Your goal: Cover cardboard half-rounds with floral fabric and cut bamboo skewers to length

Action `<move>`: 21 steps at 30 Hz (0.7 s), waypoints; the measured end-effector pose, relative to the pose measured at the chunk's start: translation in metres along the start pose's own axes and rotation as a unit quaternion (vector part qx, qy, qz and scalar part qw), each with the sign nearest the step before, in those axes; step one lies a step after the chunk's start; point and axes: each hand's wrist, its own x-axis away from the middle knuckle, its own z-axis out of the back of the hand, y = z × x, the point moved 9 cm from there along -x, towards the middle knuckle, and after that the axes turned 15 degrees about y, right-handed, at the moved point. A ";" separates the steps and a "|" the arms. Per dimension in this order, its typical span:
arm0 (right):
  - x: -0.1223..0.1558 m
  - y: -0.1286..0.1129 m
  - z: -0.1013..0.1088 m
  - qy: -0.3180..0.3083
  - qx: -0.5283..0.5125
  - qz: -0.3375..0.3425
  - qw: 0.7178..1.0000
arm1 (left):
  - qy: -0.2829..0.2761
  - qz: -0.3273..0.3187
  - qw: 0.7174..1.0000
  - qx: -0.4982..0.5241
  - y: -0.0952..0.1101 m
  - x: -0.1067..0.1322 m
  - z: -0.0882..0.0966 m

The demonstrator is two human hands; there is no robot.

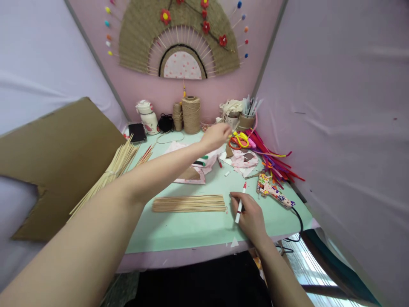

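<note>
My left hand (217,135) reaches across to the back right of the table. Its fingers are curled together beside the yellow-handled scissors (241,139), and whatever they may hold is hidden. Near the front, my right hand (251,215) is closed around a white marker (239,208) with its red tip pointing up and away. A row of thin bamboo skewers (188,204) lies side by side just left of that hand. A small white piece, perhaps the marker's cap (227,174), rests behind the skewers.
At right are a patterned glue gun (275,190) and colourful pipe cleaners (275,157). Twine spools (191,115), a white bottle (147,117) and a cup of glue sticks (247,119) line the back. A skewer bundle (111,172) and cardboard (64,162) are at left. Pink-dotted fabric (244,161) lies mid-table.
</note>
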 end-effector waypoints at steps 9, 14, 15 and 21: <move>0.001 -0.001 0.002 0.000 0.010 0.006 1.000 | 0.025 0.292 0.956 -0.024 -0.030 0.076 0.158; 0.001 -0.001 0.003 0.003 0.042 0.018 0.999 | -0.098 0.510 0.854 0.024 -0.064 0.236 0.188; 0.002 0.000 0.003 0.000 0.050 0.023 0.998 | -0.106 0.543 0.830 0.072 -0.066 0.260 0.187; 0.003 0.001 0.000 -0.006 0.082 0.038 0.996 | -0.050 0.585 0.795 0.156 -0.084 0.324 0.187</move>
